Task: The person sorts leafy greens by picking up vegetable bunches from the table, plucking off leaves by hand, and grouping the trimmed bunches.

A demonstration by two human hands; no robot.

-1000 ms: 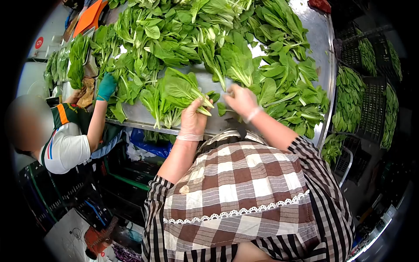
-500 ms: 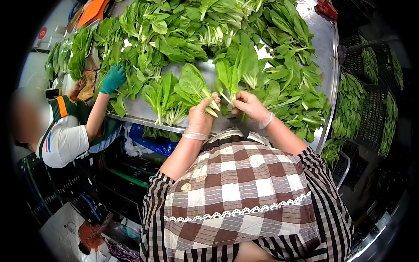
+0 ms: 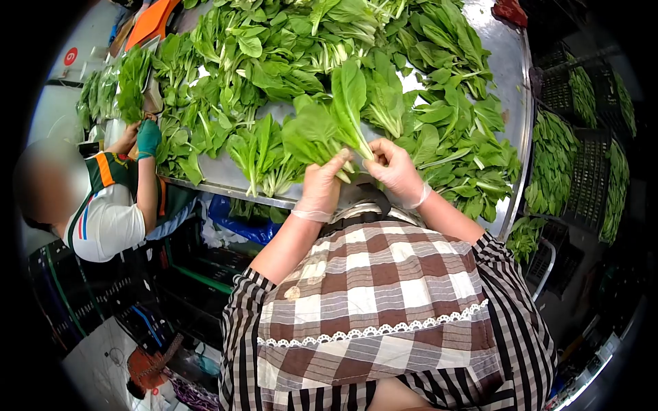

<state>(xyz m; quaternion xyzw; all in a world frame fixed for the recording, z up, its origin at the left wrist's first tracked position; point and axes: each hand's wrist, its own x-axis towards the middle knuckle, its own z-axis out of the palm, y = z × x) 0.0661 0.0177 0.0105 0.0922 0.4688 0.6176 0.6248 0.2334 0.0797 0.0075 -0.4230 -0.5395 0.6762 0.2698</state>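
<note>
My left hand [image 3: 322, 186] is closed around the pale stems of some leafy greens [image 3: 310, 133], whose leaves point away from me and look blurred. Close beside it on the right, my right hand [image 3: 397, 171] pinches the white stem end of another leafy green [image 3: 350, 96]. That leaf leans left and overlaps the left hand's leaves. Both hands are just over the near edge of the metal table [image 3: 229, 172]. A small cluster of greens [image 3: 260, 154] lies left of my left hand, and a wide pile of greens [image 3: 456, 140] lies right of my right hand.
More greens [image 3: 274, 48] cover the far side of the table. At left, a co-worker's green-gloved hand [image 3: 148, 139] is by a bundle of greens [image 3: 133, 85]. Black crates [image 3: 586, 181] with greens stand to the right. A blue plastic bag [image 3: 240, 222] is under the table edge.
The green in my right hand has swung left against the greens in my left hand, which have shifted slightly. The co-worker's gloved hand has moved left, away from the table greens.
</note>
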